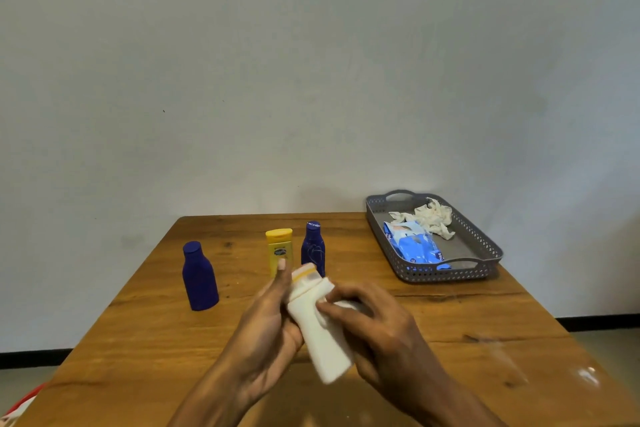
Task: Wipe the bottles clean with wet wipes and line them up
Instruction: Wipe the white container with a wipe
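A white bottle with a pale cap is tilted above the table, held from the left by my left hand. My right hand presses a white wet wipe against the bottle's right side. Behind them stand a yellow bottle and a dark blue bottle side by side. A larger dark blue bottle stands alone to the left.
A grey perforated tray at the back right of the wooden table holds a blue wet-wipe pack and crumpled used wipes. A wall rises right behind the table.
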